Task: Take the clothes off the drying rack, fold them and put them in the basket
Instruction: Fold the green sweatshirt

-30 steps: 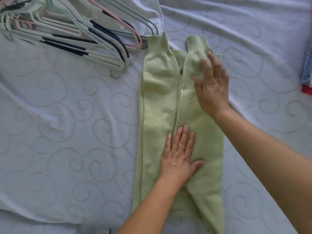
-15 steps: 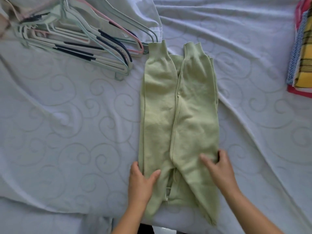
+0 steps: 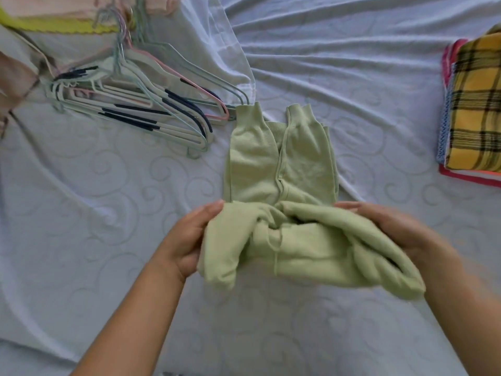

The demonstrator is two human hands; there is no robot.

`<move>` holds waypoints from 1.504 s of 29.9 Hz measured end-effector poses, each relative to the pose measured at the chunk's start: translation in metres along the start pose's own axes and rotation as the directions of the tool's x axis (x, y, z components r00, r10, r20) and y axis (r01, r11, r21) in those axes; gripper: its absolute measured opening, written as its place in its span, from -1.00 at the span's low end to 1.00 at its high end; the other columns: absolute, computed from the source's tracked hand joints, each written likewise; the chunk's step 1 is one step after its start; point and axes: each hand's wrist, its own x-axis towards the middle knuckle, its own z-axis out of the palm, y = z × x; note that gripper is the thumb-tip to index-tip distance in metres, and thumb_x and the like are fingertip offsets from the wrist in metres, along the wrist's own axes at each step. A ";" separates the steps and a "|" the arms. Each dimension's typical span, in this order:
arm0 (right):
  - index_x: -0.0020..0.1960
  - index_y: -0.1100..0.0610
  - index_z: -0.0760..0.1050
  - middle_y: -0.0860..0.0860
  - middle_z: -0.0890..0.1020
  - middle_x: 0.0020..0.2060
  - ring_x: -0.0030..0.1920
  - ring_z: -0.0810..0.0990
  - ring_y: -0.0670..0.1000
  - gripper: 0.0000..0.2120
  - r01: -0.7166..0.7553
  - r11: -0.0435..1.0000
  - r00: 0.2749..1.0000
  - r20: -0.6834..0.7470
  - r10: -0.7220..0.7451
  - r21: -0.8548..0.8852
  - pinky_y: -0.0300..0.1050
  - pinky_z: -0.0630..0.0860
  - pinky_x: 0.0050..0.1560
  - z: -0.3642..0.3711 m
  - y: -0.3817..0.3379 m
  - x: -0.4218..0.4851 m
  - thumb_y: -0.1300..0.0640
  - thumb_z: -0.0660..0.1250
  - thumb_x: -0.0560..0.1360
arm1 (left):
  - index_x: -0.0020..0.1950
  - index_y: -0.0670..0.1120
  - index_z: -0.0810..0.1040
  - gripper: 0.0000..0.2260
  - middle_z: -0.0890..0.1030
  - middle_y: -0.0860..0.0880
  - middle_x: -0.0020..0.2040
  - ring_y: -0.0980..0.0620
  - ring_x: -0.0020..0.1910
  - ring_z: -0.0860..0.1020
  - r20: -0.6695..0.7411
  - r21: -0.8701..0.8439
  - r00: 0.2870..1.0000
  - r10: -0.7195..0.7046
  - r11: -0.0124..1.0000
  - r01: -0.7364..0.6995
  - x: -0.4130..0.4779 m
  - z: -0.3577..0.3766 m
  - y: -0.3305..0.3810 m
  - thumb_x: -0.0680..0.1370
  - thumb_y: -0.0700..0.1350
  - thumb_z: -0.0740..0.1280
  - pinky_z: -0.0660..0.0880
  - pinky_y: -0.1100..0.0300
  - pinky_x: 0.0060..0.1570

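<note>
Gripping the near end of the pale green knit garment (image 3: pixel 282 164) at both sides: left hand (image 3: pixel 187 240) curled round the bunched left edge, right hand (image 3: pixel 393 229) curled round the right edge, fabric draping over its fingers. Holding that end raised and doubled over between the hands, with the far half lying flat on the white swirl-quilted bedsheet (image 3: pixel 108 213), two ribbed cuffs pointing away. Lying just beyond the left cuff, a pile of plastic hangers (image 3: pixel 151 109); sitting well apart to the right, a folded stack topped with yellow plaid cloth (image 3: pixel 477 109).

Pale green garment (image 3: pixel 282 164), near end lifted, bunched.
</note>
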 end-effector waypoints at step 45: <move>-0.09 0.07 0.46 -0.04 0.55 -0.20 -0.18 0.53 -0.08 -0.85 0.501 0.835 0.781 -0.297 -0.550 -0.227 -0.12 0.45 -0.16 0.054 0.016 0.093 0.10 0.15 0.60 | -0.09 -0.12 0.31 -0.81 0.41 0.09 -0.30 0.24 -0.34 0.43 -0.350 0.792 0.497 0.794 0.534 -0.296 0.069 -0.011 -0.067 0.55 -0.09 0.29 0.31 0.28 -0.32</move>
